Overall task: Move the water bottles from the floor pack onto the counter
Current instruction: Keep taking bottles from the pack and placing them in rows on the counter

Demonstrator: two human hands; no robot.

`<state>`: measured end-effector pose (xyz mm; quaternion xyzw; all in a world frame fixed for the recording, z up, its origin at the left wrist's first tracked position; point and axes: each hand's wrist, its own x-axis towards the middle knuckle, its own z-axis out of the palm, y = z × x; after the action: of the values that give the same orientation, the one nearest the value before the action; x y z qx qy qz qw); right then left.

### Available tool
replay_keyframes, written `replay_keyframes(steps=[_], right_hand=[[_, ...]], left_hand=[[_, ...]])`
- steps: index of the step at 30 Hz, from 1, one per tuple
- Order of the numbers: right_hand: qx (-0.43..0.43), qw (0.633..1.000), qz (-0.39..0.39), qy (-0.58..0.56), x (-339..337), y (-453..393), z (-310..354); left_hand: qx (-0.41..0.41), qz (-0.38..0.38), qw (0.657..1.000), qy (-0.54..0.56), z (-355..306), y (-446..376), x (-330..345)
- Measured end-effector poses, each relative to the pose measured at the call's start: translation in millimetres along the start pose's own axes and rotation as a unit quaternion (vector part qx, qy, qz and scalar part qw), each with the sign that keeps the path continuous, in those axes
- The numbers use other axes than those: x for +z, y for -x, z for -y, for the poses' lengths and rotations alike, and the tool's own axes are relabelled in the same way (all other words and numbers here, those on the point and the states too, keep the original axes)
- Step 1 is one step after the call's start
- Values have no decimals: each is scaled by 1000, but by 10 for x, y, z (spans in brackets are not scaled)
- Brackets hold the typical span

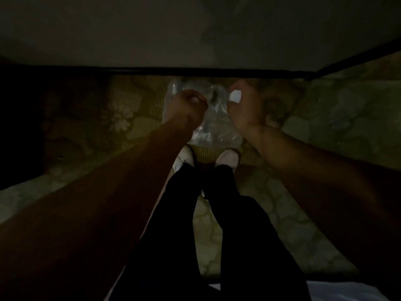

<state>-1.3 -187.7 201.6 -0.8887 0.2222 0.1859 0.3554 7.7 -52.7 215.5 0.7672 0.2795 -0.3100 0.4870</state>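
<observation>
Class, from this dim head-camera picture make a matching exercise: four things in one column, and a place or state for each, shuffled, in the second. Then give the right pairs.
1. left hand
2. right hand
3. floor pack
4. white shoes

A. on the patterned floor, just in front of the shoes
B. below the dark trouser legs
C. grips a white-capped bottle top
D. curled into the clear plastic wrap

Pairs: 1-D, 2-C, 3-A, 4-B

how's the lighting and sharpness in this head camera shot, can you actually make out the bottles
Head view: very dim and soft overall; wide-angle bending curves the counter edge. The plastic floor pack catches faint glare, but single bottles blur together. Left hand and right hand are curled; only a white cap stands out.
</observation>
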Motion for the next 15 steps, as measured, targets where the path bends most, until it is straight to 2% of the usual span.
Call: replay_keyframes(steps=[3, 7, 15], right_hand=[[8, 1000, 5, -16, -385, 309, 330], [16, 999, 4, -29, -831, 638, 821], [-11, 999, -32, 14, -1451, 1022, 1628]], left_hand=[[4, 17, 1000, 2, -363, 397, -228], [34, -14, 999, -6, -803, 871, -521], [133, -27, 983, -124, -1399, 1472, -1128]])
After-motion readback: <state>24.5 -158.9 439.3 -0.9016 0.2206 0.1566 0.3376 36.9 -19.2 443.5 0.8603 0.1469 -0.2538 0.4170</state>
